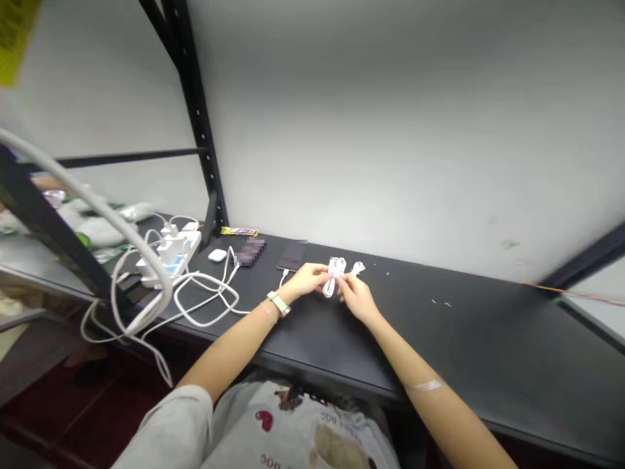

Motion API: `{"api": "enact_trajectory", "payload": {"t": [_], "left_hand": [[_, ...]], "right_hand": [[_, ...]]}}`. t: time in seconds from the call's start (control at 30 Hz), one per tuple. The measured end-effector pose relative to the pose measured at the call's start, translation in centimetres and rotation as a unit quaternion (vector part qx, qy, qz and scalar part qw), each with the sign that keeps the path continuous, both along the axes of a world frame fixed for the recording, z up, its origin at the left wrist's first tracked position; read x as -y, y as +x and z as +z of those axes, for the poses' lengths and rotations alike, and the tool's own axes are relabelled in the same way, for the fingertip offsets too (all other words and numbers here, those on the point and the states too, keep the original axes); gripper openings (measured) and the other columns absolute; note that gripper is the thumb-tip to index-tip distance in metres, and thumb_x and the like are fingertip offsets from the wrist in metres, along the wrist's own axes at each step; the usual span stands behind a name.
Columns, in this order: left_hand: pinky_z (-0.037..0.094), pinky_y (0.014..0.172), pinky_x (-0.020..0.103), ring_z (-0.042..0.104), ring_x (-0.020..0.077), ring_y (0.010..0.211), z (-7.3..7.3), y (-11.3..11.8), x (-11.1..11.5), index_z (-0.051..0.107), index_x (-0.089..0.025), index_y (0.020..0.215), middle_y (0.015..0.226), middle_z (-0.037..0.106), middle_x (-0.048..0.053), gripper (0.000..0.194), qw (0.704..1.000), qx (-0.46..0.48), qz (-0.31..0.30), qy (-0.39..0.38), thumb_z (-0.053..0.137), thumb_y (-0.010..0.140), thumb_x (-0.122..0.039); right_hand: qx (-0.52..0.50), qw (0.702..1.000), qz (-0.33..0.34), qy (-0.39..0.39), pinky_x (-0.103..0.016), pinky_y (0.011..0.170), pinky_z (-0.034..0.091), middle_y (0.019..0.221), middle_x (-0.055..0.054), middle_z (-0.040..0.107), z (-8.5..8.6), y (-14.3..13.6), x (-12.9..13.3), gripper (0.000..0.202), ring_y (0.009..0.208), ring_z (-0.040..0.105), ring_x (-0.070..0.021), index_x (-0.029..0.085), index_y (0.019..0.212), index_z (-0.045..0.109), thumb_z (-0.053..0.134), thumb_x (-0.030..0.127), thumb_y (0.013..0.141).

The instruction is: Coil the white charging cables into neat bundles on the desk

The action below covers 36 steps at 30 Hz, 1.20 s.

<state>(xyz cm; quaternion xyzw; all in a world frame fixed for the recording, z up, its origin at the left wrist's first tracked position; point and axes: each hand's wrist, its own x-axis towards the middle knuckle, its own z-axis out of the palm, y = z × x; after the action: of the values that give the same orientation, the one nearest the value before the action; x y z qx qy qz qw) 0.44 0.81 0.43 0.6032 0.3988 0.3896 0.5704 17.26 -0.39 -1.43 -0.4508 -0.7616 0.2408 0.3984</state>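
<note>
I see a black bench (488,326) running along a plain white wall (390,130). Left of the bench, a black perforated rack upright (195,111) rises; dark red floor (58,404) lies below it.

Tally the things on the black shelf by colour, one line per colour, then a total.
White: 4 – coiled cable held by left hand and right hand, power strip, loose cables, small case
Black: 1 – phone
Yellow: 1 – wrapper
Blurred, colour unclear: 1 – object
Total: 7

Coiled white cable (336,273), bundled in loops, just above the black shelf (463,326)
</note>
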Motion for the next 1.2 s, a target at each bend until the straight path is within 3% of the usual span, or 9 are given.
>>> {"api": "enact_trajectory", "payload": {"t": [0.07, 0.17, 0.4, 0.6, 0.7, 0.93, 1.2], "left_hand": [[0.053, 0.067, 0.03, 0.062, 0.0137, 0.075, -0.4, -0.1, -0.3, 0.061, -0.012, 0.102, 0.089, 0.064, 0.005, 0.026, 1.0, -0.027, 0.006, -0.005, 0.056, 0.086, -0.033], [0.053, 0.075, 0.036, 0.061, 0.0168, 0.087, -0.9, -0.3, -0.7, 0.057, -0.013, 0.109, 0.104, 0.061, 0.007, 0.028, 0.997, -0.068, 0.025, -0.007, 0.053, 0.089, -0.032], [0.051, 0.083, 0.041, 0.059, 0.0209, 0.098, -0.9, -0.6, -0.8, 0.055, -0.015, 0.114, 0.115, 0.058, 0.008, 0.031, 0.986, -0.148, 0.074, 0.031, 0.054, 0.088, -0.032], [0.051, 0.083, 0.041, 0.058, 0.0206, 0.099, -0.7, -0.5, -0.3, 0.054, -0.015, 0.116, 0.116, 0.057, 0.009, 0.032, 0.977, -0.183, 0.11, 0.02, 0.054, 0.088, -0.032], [0.052, 0.081, 0.04, 0.059, 0.0202, 0.097, -0.9, -0.3, -0.4, 0.053, -0.015, 0.117, 0.115, 0.057, 0.009, 0.033, 0.976, -0.184, 0.12, 0.001, 0.054, 0.088, -0.032], [0.052, 0.081, 0.04, 0.059, 0.02, 0.096, -0.9, -0.4, -0.5, 0.054, -0.015, 0.115, 0.114, 0.058, 0.008, 0.032, 0.969, -0.216, 0.12, 0.01, 0.053, 0.088, -0.033], [0.051, 0.083, 0.041, 0.059, 0.0203, 0.099, -0.4, -1.4, -0.1, 0.055, -0.015, 0.115, 0.116, 0.057, 0.009, 0.031, 0.941, -0.313, 0.124, 0.043, 0.053, 0.088, -0.032]], "right_hand": [[0.013, 1.0, 0.004, 0.009, -0.026, 0.051, 0.045, 0.069, -0.001, 0.06, -0.1, -0.2, 0.2, 0.027, 0.049, 0.056, -0.0135, 0.018, 0.092, 0.05, 0.045, 0.044, 0.087], [0.047, 0.998, 0.023, 0.03, -0.026, 0.051, 0.044, 0.081, -0.002, 0.062, 0.0, -0.4, 0.6, 0.048, 0.05, 0.054, -0.0122, 0.017, 0.11, 0.046, 0.063, 0.044, 0.075], [0.14, 0.987, 0.022, 0.076, -0.027, 0.065, 0.045, 0.083, -0.003, 0.061, 0.2, -0.8, 0.9, 0.01, 0.07, 0.057, -0.0163, 0.02, 0.085, 0.059, 0.054, 0.029, 0.085], [0.209, 0.974, -0.024, 0.085, -0.026, 0.057, 0.044, 0.104, -0.007, 0.055, 0.5, -1.4, 1.8, 0.03, 0.076, 0.058, -0.0177, 0.022, 0.102, 0.057, 0.06, 0.044, 0.081], [0.244, 0.965, -0.031, 0.09, -0.026, 0.058, 0.043, 0.11, -0.008, 0.052, 0.6, -1.9, 2.2, 0.037, 0.08, 0.059, -0.019, 0.022, 0.111, 0.054, 0.06, 0.044, 0.081], [0.315, 0.946, -0.017, 0.079, -0.023, 0.058, 0.042, 0.104, -0.006, 0.055, 0.6, -2.6, 2.1, 0.03, 0.087, 0.059, -0.0192, 0.025, 0.111, 0.054, 0.05, 0.045, 0.088], [0.35, 0.934, -0.041, 0.061, -0.024, 0.06, 0.043, 0.103, -0.006, 0.054, 0.6, -3.2, 1.9, 0.035, 0.086, 0.058, -0.0195, 0.026, 0.112, 0.055, 0.049, 0.05, 0.088]]}}
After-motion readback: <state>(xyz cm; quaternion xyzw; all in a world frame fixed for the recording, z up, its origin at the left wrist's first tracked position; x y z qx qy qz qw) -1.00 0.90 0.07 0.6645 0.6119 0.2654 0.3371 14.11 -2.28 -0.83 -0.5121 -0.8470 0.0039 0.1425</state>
